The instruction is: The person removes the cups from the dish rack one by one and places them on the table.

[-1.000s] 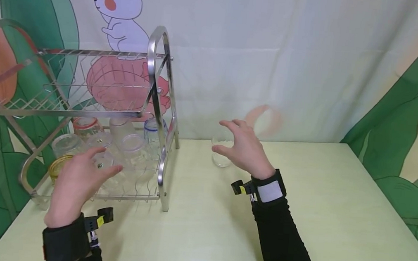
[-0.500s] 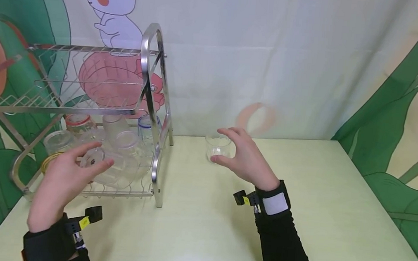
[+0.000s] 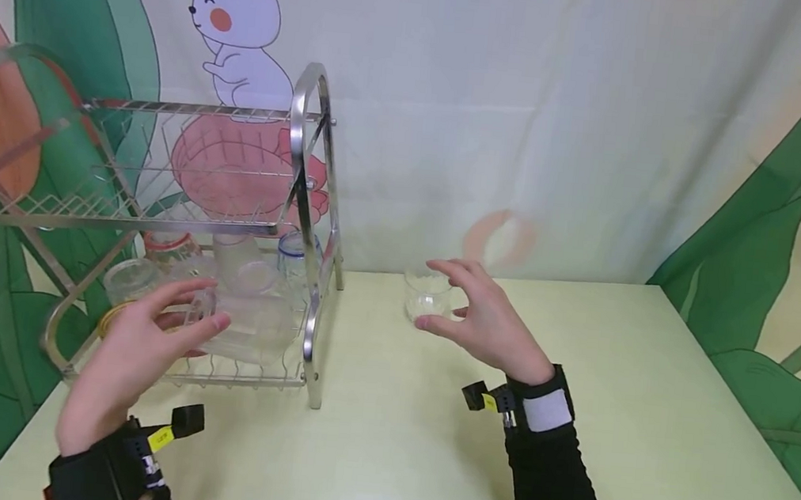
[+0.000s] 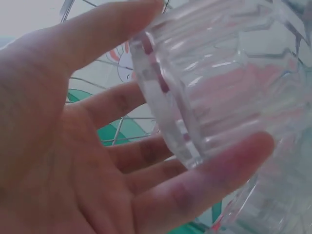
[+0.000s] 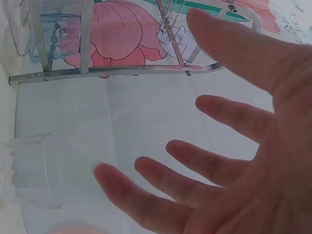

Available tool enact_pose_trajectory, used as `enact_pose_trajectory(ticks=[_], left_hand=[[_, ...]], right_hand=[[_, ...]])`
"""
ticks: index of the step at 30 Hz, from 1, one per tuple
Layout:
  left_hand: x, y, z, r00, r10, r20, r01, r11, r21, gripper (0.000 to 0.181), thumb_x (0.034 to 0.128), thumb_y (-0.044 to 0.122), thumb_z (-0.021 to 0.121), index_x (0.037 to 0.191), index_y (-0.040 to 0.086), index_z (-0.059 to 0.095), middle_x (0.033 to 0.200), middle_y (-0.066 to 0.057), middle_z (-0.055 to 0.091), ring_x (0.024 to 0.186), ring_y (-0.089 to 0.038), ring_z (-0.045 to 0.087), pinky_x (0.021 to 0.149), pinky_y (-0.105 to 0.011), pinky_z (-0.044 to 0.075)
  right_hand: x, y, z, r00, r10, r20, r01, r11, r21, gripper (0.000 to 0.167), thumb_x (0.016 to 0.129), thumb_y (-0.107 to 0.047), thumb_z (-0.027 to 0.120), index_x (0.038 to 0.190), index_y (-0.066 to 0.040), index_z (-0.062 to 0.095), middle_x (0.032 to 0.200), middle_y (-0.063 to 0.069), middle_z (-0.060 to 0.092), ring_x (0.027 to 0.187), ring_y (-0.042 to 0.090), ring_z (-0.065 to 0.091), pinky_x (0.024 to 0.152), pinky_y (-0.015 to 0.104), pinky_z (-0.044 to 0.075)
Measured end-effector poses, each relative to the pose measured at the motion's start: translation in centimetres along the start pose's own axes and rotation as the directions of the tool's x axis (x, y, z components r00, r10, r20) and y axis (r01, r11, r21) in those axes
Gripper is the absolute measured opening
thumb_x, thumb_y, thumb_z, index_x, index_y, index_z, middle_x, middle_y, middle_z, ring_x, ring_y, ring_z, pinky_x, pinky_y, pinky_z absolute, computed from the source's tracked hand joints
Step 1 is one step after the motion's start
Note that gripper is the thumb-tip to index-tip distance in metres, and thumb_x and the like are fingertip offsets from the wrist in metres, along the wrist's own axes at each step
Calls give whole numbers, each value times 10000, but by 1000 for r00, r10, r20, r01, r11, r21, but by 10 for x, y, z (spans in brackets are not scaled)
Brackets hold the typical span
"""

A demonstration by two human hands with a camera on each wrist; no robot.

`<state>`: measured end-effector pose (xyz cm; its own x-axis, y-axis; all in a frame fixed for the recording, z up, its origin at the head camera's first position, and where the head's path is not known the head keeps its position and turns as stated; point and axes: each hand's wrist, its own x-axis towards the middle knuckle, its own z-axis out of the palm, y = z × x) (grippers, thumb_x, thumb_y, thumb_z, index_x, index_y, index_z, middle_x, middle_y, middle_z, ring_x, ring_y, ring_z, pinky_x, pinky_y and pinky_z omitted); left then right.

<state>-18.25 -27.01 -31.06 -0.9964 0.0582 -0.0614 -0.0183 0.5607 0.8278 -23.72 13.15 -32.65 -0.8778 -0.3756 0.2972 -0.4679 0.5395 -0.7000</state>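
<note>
My left hand is at the lower shelf of the rack, its thumb and fingers around the base end of a clear glass. That glass lies on its side, mouth turned away to the right. In the left wrist view the thumb and little finger lie along opposite sides of the faceted glass. My right hand is spread beside another clear glass, upright on the table near the wall. A gap separates the fingers from this glass in the right wrist view.
A two-tier metal dish rack stands at the left. Its lower shelf holds several upturned glasses, among them a red-rimmed one and a blue-rimmed one. A printed curtain hangs behind the pale table.
My left hand has reached in and taken hold of the glass on the rack. My right hand has shifted slightly down beside its glass, still spread. The head view has swayed a little.
</note>
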Motion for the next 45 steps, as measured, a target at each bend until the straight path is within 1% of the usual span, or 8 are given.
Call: enact_pose_trajectory(ticks=[4,9,16,21,26,39,42,45], left_hand=[[1,1,5,999,24,36,-21,997,-76,820,985,518,662,1645,211,285,1653,-215,334,1292,-373,628,1043,-551,545],[7,1,15,993,115,20,-110,981,-157,724,1011,428,662,1622,214,339,1674,-125,333,1489,-368,402,1006,-314,561],[12,-1,21,985,171,-16,-171,966,-191,633,1025,366,660,1588,243,398,1659,-105,351,1457,-324,428,935,-160,522],[11,-1,22,981,195,-21,-195,957,-213,585,1034,319,654,1568,249,427,1636,-93,376,1359,-166,485,924,-151,526],[13,6,30,969,246,28,-227,926,-302,540,1033,219,660,1536,214,464,1553,-38,448,1276,-58,539,942,-175,542],[27,31,68,931,352,93,-271,840,-470,531,954,48,727,1426,163,513,1386,-56,534,1213,-145,622,922,-257,595],[31,35,77,915,390,104,-289,812,-507,533,938,6,727,1403,168,523,1366,-68,555,1177,-157,646,913,-273,604],[35,37,88,891,443,104,-324,779,-538,525,922,-32,728,1370,167,541,1398,-45,536,1185,-148,652,925,-288,611]], right_hand=[[-1,3,1,999,-2,39,-2,997,78,803,864,-290,864,1554,-208,461,1524,-17,475,1347,260,523,889,338,627],[3,6,4,993,-1,115,-29,966,257,859,860,-253,867,1584,-289,406,1612,-94,402,1425,219,505,940,349,615],[9,5,12,985,-62,161,-2,929,370,904,847,-173,870,1592,-313,377,1643,-78,362,1452,246,483,967,361,609],[10,1,19,982,-83,172,7,916,402,914,846,-149,868,1594,-322,372,1650,-62,345,1454,256,478,961,361,611],[3,-2,27,982,-80,173,-7,893,451,978,825,-121,883,1606,-338,337,1647,-24,338,1468,277,466,954,373,616],[-16,4,30,984,-89,155,-2,860,510,1075,793,-193,921,1633,-324,263,1676,21,280,1486,339,437,942,413,623],[-18,8,27,983,-113,145,10,819,574,1077,790,-257,924,1640,-263,264,1677,87,265,1483,379,421,941,445,622],[-19,11,26,979,-151,140,16,734,679,1090,782,-329,923,1642,-210,263,1680,164,219,1485,443,367,931,485,621]])
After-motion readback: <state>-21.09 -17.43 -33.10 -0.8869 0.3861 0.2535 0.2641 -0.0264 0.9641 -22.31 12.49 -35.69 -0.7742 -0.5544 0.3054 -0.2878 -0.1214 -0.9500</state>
